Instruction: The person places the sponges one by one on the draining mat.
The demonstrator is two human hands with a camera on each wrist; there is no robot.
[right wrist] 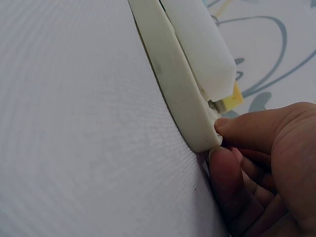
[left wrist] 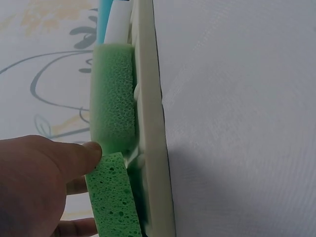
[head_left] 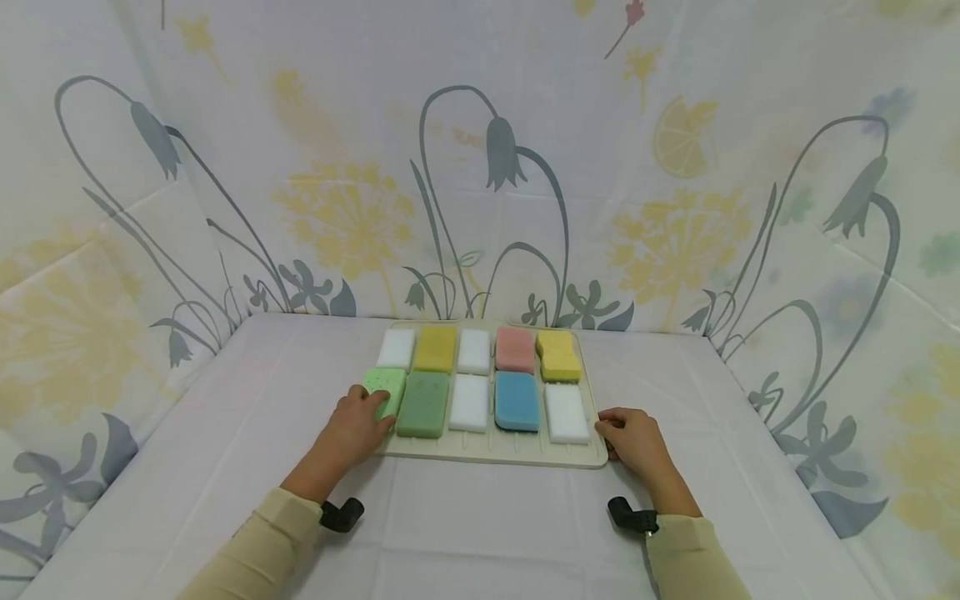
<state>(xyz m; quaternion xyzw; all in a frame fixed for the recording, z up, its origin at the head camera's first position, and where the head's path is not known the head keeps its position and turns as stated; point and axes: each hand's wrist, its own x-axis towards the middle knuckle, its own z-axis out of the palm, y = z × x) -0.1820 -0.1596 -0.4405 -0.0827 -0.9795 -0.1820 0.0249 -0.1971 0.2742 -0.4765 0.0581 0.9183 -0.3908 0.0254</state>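
A cream tray [head_left: 495, 452] lies on the table, bearing two rows of sponges and white blocks. At its front left corner my left hand [head_left: 358, 423] grips a light green sponge [left wrist: 113, 197] between thumb and fingers. That sponge sits tilted beside a darker green sponge [head_left: 423, 405]. My right hand [head_left: 632, 437] pinches the tray's right edge near the front corner, thumb on top and fingers below, as the right wrist view shows. Nearest to it on the tray is a white block [head_left: 566, 413].
Also on the tray are a blue sponge [head_left: 517, 401], a pink sponge [head_left: 515, 348], a notched yellow sponge [head_left: 558, 356], a flat yellow sponge [head_left: 435, 348] and several white blocks. A flower-patterned curtain [head_left: 480, 167] stands behind the white-covered table [head_left: 480, 533].
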